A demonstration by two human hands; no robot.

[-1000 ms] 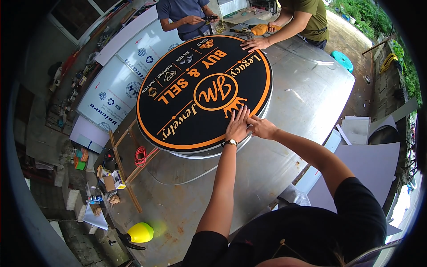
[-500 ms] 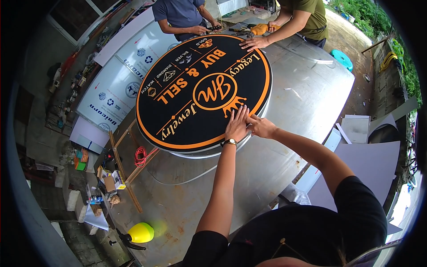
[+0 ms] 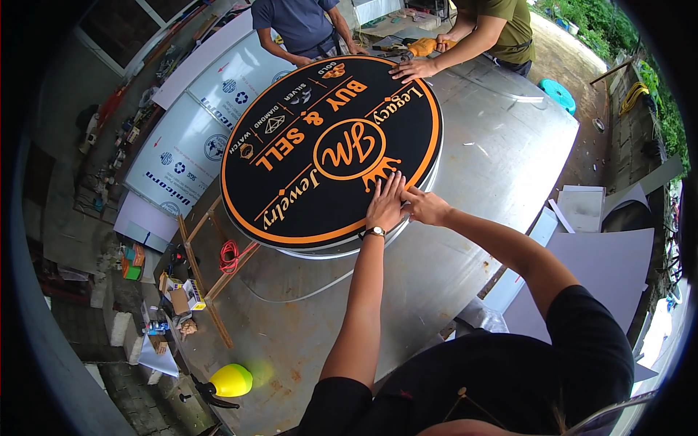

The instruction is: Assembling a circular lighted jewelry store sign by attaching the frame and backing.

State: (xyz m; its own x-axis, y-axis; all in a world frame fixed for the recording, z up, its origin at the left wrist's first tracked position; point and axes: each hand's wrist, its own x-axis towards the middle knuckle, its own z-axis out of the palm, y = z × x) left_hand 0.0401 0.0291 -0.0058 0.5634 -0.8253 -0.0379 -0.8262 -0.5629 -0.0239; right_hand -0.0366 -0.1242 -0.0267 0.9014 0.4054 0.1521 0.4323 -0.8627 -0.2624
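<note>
A large round sign [image 3: 291,196] with a black face, an orange border ring and orange and white lettering lies on a metal-topped table. My left hand [image 3: 386,199] rests flat on its near right part, fingers stretched over the black face beside an orange crown shape. Close beside it, my right hand [image 3: 427,207] is at the sign's rim with its fingers curled against the edge; the fingertips are partly hidden. A wristwatch [image 3: 375,231] is on my left wrist. Beneath the face, the sign's pale side wall shows along the near edge.
Across the table, a person in olive [image 3: 502,29] holds an orange power tool [image 3: 422,48], other hand on the sign. A person in grey-blue [image 3: 298,27] stands beside. A yellow spray bottle [image 3: 231,380], red cord [image 3: 229,256], wooden frame [image 3: 217,320] and film-covered panels [image 3: 185,156] lie leftward.
The sign has shifted very slightly left, with my hands still on it. The person in grey-blue has moved their hands apart, from holding a small dark item to the sign's far edge.
</note>
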